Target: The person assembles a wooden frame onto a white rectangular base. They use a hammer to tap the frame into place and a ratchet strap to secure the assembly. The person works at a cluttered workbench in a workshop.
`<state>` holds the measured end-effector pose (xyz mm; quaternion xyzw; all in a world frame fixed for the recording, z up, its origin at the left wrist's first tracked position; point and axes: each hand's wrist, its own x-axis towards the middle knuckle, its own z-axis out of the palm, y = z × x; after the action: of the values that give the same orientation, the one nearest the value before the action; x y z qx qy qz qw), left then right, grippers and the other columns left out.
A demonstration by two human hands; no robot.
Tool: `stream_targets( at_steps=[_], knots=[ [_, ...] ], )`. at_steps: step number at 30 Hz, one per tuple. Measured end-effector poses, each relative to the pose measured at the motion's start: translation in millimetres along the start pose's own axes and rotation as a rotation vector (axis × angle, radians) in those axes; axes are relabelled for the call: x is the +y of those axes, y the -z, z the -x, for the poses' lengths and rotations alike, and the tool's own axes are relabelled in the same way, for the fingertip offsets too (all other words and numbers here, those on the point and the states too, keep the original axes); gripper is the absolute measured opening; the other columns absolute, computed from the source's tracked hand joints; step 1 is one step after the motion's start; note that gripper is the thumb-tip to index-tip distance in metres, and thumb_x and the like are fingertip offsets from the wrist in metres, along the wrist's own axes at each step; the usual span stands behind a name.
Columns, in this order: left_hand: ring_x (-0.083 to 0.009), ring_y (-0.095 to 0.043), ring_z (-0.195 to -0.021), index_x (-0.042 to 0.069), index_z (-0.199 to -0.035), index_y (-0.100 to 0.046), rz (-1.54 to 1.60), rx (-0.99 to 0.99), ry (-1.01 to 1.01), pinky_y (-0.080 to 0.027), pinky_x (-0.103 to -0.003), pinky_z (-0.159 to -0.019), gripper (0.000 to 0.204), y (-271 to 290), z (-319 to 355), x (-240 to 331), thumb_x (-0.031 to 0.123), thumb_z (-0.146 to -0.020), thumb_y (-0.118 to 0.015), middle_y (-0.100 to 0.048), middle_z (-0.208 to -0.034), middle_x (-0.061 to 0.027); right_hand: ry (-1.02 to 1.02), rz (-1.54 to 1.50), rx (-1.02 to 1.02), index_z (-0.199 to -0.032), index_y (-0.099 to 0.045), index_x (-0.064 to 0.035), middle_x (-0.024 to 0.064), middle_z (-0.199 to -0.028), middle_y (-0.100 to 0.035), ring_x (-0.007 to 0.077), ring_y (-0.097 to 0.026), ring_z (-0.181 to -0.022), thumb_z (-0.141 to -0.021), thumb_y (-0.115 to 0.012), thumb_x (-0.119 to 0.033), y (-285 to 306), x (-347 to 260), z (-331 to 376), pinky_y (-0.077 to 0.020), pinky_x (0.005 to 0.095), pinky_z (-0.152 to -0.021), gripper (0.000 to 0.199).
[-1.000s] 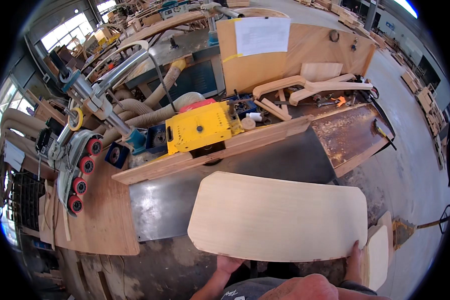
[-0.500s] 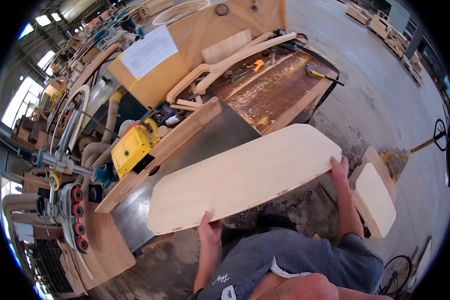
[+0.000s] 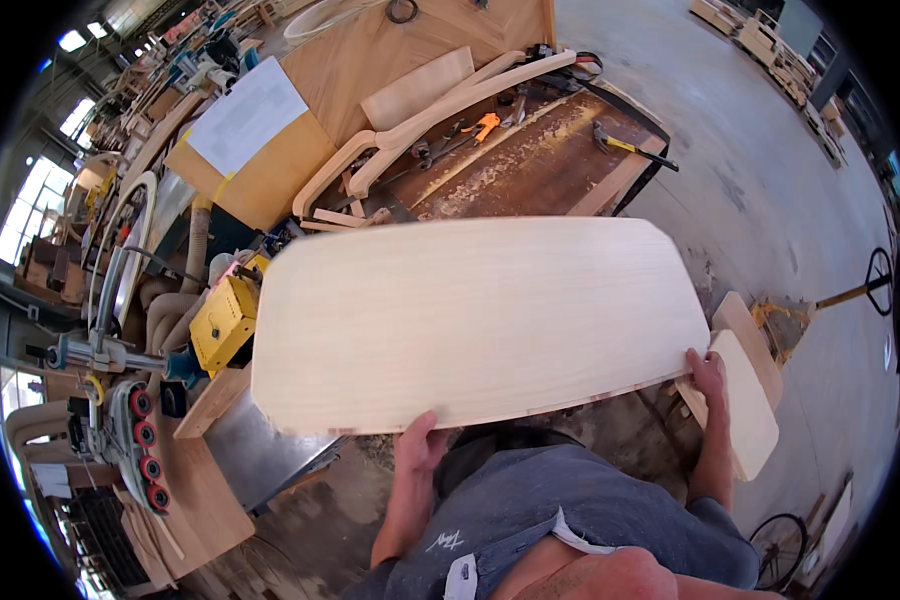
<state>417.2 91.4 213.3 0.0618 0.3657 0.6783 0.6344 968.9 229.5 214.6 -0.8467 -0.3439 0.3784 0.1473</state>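
Observation:
Held up in front of me is a wide, pale wooden panel [image 3: 480,320] with rounded corners. My left hand [image 3: 420,443] grips its near edge left of the middle, thumb on the upper face and fingers hidden underneath. At the panel's near right corner my right hand [image 3: 707,375] is closed on the edge in the same way. Behind and below the panel lies a metal machine table [image 3: 260,445], mostly covered by it. A yellow power feed unit [image 3: 224,322] stands at the panel's left end, next to a wooden fence [image 3: 210,403].
Further back, a workbench [image 3: 530,165] carries curved wooden parts [image 3: 420,125], an orange tool [image 3: 486,127] and a hammer [image 3: 630,147]. On my right sits a stack of smaller pale boards [image 3: 747,405]. A roller feed unit [image 3: 148,450] hangs at the left.
The panel has risen and tilted, so its face shows broader and hides more of the metal table and fence. Both hands have kept their grip; the right moved slightly right and down.

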Motion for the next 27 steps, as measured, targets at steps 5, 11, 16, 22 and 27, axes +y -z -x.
stream_targets(
  at_steps=[5,11,16,22,27],
  knots=[
    [-0.0304,-0.064,-0.11,0.002,-0.138,-0.047,-0.042,-0.08,0.035,-0.057,-0.047,-0.091,0.065,-65.8,-76.1,0.9,0.005,-0.077,-0.071,-0.062,-0.122,-0.0142,0.62,0.336,0.318,-0.15,-0.034,0.0028,0.026,-0.153,-0.036,0.0417,-0.035,-0.142,-0.079,-0.082,-0.032,27.7,-147.0,-12.4,-0.0306,0.0453,-0.117,0.093],
    [-0.0297,-0.061,-0.117,0.001,-0.14,-0.046,-0.233,-0.278,0.237,-0.052,-0.044,-0.097,0.067,-144.9,-189.0,-15.8,0.003,-0.079,-0.072,-0.061,-0.127,-0.0158,1.138,0.621,0.229,-0.151,-0.035,-0.0011,0.0206,-0.152,-0.039,0.0385,-0.038,-0.141,-0.073,-0.087,-0.029,20.7,-346.6,-70.3,-0.0339,0.0441,-0.115,0.098],
    [-0.0285,-0.059,-0.122,0.0,-0.14,-0.048,-0.279,-0.466,0.314,-0.047,-0.043,-0.104,0.061,-176.0,-272.7,-44.9,0.006,-0.085,-0.072,-0.061,-0.131,-0.0151,1.01,0.436,-0.068,-0.135,-0.052,-0.0019,0.0151,-0.132,-0.057,0.0259,-0.058,-0.115,-0.07,-0.086,-0.019,36.2,-404.7,-176.3,-0.0482,0.0389,-0.094,0.075],
    [-0.0277,-0.057,-0.124,-0.001,-0.142,-0.047,-0.587,-0.576,0.338,-0.046,-0.042,-0.106,0.064,-257.0,-333.7,-37.5,0.009,-0.086,-0.075,-0.059,-0.136,-0.0157,0.708,0.276,-0.293,-0.102,-0.068,0.0024,0.0041,-0.086,-0.069,0.0129,-0.061,-0.076,-0.078,-0.079,-0.024,81.5,-400.4,-307.8,-0.0509,0.032,-0.071,0.038],
    [-0.0274,-0.058,-0.123,-0.001,-0.142,-0.047,-0.507,-0.571,0.217,-0.048,-0.041,-0.105,0.062,-321.7,-396.5,-51.0,0.01,-0.088,-0.076,-0.059,-0.136,-0.0156,0.834,0.057,-0.258,-0.1,-0.07,0.0035,0.0007,-0.081,-0.067,0.0088,-0.058,-0.072,-0.082,-0.068,-0.019,116.1,-443.9,-349.8,-0.05,0.0301,-0.066,0.029]
  ],
)
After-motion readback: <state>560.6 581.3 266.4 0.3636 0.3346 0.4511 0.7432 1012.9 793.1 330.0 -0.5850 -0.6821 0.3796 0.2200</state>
